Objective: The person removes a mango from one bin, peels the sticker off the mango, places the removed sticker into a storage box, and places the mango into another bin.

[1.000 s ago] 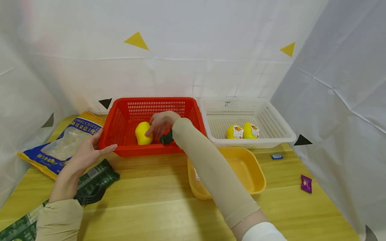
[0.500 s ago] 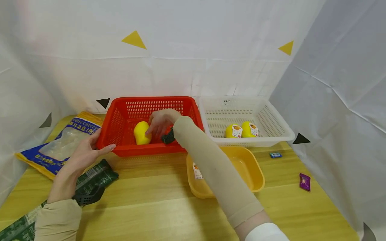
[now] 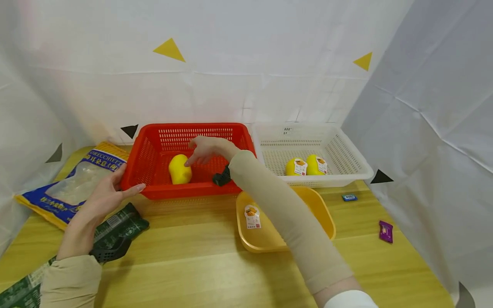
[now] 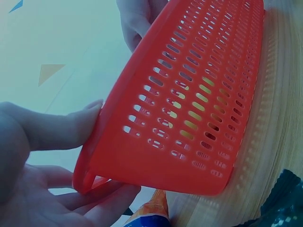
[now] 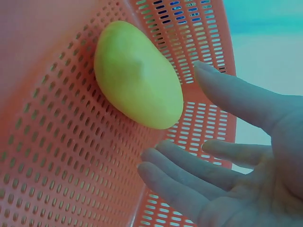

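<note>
A: Right hand (image 3: 206,147)?
B: Fingers spread, holding nothing, just above the mango (image 3: 179,169) lying in the red basket (image 3: 154,193).
A: Left hand (image 3: 104,197)?
B: Grips the basket's corner (thumb on the rim). Mango apparently placed.

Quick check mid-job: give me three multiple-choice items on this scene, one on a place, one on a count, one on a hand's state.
1. Where does the lone mango lie?
A. red basket
B. white basket
C. yellow tray

2. How many mangoes sit in the white basket?
A. none
B. two
C. four

3. How is the right hand?
A. closed round the mango
B. open beside the mango
C. resting on the table

Key: 1 A, it lies on the floor of the red basket. 2 B, two labelled mangoes sit side by side there. 3 B, the right wrist view shows straight fingers apart from the fruit.
</note>
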A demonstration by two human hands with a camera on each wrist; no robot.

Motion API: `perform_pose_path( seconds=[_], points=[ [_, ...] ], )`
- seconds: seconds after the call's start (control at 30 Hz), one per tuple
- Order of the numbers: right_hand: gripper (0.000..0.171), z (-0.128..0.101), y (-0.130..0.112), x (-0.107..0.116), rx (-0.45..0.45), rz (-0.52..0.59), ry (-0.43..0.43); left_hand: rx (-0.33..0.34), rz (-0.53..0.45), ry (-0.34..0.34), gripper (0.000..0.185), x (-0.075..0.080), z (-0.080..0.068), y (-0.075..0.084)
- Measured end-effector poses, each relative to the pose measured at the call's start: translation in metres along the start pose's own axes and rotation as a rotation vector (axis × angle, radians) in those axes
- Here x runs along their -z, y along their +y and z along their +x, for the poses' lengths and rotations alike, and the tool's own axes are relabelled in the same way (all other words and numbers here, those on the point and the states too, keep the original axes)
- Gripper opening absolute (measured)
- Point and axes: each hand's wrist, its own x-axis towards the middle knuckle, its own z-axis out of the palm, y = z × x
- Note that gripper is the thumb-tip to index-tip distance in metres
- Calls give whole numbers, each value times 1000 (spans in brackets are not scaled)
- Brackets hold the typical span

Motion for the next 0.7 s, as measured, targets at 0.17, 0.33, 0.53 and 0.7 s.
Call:
perform_pose_path(
  seconds=[0.17, 0.33, 0.53, 0.7],
  points=[
    [82, -9, 3, 0, 27, -18, 56, -3, 20, 3, 88, 0, 0, 1],
    [78, -19, 3, -2, 67, -21, 109, -3, 29, 9, 89, -1, -1, 1],
    [74, -33, 1, -6, 123, -138, 189, 2, 28, 9, 89, -2, -2, 0],
    [74, -44, 2, -11, 181, -154, 237, -3, 20, 6, 88, -1, -2, 0]
  ],
)
